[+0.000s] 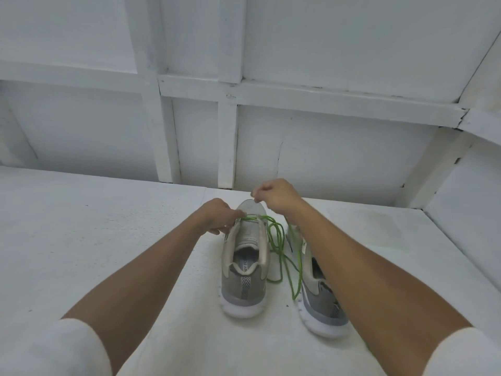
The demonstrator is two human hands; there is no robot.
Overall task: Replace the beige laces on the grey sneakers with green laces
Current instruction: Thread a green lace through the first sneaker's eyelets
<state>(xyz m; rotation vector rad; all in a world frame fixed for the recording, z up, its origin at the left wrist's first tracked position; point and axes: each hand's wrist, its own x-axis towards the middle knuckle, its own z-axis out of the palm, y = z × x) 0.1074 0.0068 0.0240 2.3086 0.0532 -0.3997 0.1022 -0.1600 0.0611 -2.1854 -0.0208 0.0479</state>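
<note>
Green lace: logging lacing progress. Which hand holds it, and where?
The left hand pinches the green lace at the front eyelets of the sneaker. The right hand pinches above the toe; what, cannot be told.

Left of the middle sneaker [245, 270] the white surface [108, 226] is wide and open. Right of it, green lace [300, 267] loops and the other sneaker [321, 299] block the way. Behind it stands the wall [311, 158].

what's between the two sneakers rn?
Head view: slack loops of the green lace lie on the white surface between the sneaker being laced and the other sneaker.
</note>
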